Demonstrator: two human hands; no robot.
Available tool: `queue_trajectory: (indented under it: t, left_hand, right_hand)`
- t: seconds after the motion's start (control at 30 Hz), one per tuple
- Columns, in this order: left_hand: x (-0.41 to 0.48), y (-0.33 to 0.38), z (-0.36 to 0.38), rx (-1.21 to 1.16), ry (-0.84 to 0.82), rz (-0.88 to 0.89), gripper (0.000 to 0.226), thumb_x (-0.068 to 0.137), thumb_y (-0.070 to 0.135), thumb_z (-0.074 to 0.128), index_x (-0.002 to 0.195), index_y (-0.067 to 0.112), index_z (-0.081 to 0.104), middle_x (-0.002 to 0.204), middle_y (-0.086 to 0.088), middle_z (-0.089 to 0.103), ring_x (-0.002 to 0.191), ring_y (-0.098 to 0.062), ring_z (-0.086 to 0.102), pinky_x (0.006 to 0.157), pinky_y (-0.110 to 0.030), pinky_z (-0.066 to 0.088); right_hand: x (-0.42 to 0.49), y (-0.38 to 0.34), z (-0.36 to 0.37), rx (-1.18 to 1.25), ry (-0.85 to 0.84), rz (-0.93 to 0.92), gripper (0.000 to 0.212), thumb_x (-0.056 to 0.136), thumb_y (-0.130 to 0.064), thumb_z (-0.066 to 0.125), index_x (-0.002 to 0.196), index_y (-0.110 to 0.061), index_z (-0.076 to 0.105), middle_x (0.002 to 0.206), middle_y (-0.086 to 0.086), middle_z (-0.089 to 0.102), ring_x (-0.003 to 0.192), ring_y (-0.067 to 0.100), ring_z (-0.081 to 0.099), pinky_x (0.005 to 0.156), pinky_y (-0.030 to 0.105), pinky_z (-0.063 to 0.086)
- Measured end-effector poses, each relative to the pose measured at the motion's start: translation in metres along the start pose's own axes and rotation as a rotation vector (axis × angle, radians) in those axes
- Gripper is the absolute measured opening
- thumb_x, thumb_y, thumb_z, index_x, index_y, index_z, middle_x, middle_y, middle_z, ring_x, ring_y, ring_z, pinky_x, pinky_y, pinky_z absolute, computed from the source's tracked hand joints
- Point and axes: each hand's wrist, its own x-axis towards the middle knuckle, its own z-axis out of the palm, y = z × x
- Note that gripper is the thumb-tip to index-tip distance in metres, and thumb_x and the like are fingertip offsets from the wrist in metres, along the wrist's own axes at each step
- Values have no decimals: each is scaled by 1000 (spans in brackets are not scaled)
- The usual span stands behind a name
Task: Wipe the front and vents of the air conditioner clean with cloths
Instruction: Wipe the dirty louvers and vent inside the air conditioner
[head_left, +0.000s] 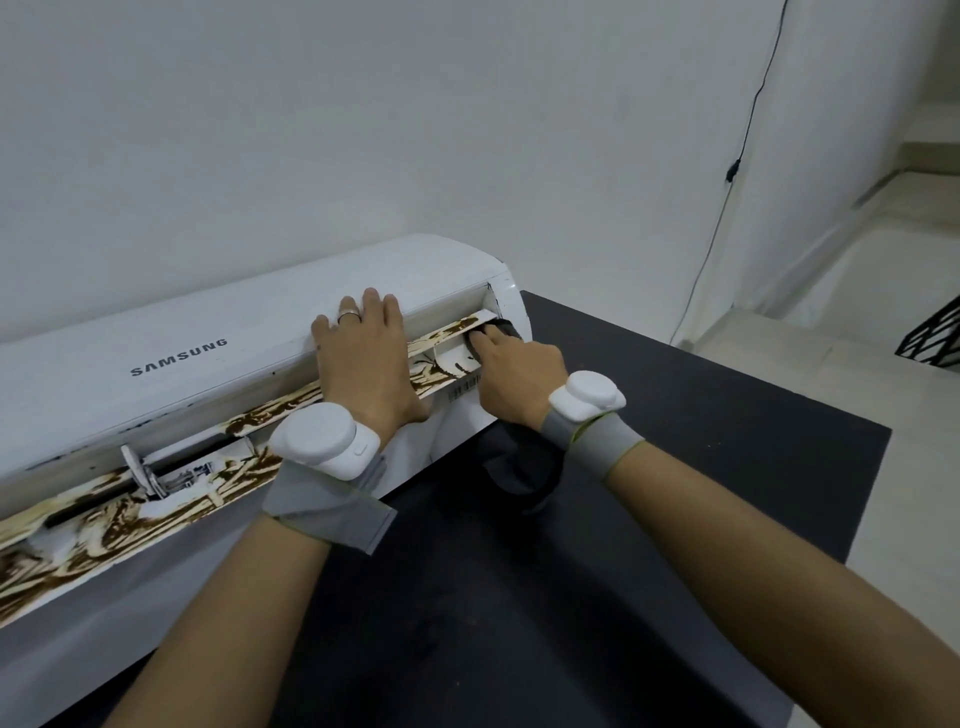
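Though mostly out of sight, cloth (527, 470)

The air conditioner (208, 338) is white with grey lettering; its vent flap (104, 519), toward 8 o'clock, is cream streaked with rusty brown. The cloth (530, 467) and the bench (701, 441) are black; the wrist straps (608, 441) grey.
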Motion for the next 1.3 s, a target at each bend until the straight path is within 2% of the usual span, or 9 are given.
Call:
queue_trajectory:
  t: [0.2, 0.3, 0.4, 0.57, 0.67, 0.73, 0.87, 1.03, 1.3]
  left_hand:
    - [2, 6, 0, 19, -8, -26, 111, 60, 56, 76, 142, 6, 20, 141, -12, 31, 130, -33, 33, 103, -48, 33]
    - [2, 8, -3, 17, -16, -28, 110, 60, 56, 76, 141, 6, 21, 140, -13, 33, 129, -33, 35, 103, -48, 34]
    - [1, 5, -4, 3, -15, -15, 108, 60, 57, 76, 140, 7, 24, 138, -12, 35, 127, -32, 36, 102, -47, 35]
    - [1, 6, -6, 0, -26, -21, 108, 60, 56, 76, 140, 7, 24, 136, -11, 36, 126, -32, 37, 101, -46, 36]
    - [2, 8, -5, 14, -24, -24, 107, 60, 55, 77, 140, 6, 23, 135, -12, 35, 126, -33, 37, 101, -47, 36]
    - [2, 9, -5, 23, -28, -26, 108, 60, 54, 77, 140, 5, 23, 136, -13, 35, 126, -34, 37, 102, -48, 37]
    - [2, 10, -4, 46, -33, -27, 110, 60, 56, 77, 140, 5, 21, 139, -14, 33, 128, -34, 36, 102, -49, 36]
    - [0, 10, -4, 42, -26, -29, 110, 59, 57, 77, 139, 5, 23, 137, -14, 35, 126, -33, 37, 102, -48, 37]
    - [-3, 3, -8, 15, -18, 1, 107, 58, 59, 75, 138, 7, 25, 135, -11, 37, 123, -30, 40, 97, -43, 38]
  right_hand:
    - [9, 6, -9, 75, -134, -56, 48, 88, -22, 47, 135, -17, 37, 136, 2, 42, 114, 29, 50, 73, 36, 38]
    - [11, 4, -7, 29, -114, -78, 48, 88, -25, 48, 133, -16, 37, 137, 2, 42, 115, 29, 51, 73, 37, 39]
    - [10, 12, -10, 128, -124, -114, 49, 89, -25, 47, 135, -15, 34, 141, 2, 39, 116, 30, 50, 77, 36, 39]
    - [-1, 23, -4, 230, -14, -194, 53, 84, -21, 54, 133, -10, 38, 134, 7, 37, 86, 35, 54, 67, 33, 35]
    - [-4, 26, -1, 230, 11, -183, 57, 82, -27, 55, 136, -17, 38, 139, -2, 40, 108, 30, 54, 80, 37, 45]
    - [-2, 26, -3, 224, -26, -151, 60, 81, -29, 54, 138, -21, 36, 140, -5, 43, 117, 27, 51, 86, 38, 44]
    - [11, 15, -4, 106, -75, -113, 57, 80, -38, 53, 133, -21, 39, 134, -2, 46, 113, 28, 53, 79, 38, 44]
    - [17, 3, -1, -46, -52, -83, 56, 78, -41, 51, 128, -17, 42, 129, 2, 50, 110, 29, 56, 70, 33, 35]
    - [11, 1, -5, -67, -15, -70, 49, 79, -35, 50, 123, -15, 45, 125, 2, 52, 106, 28, 58, 68, 33, 37]
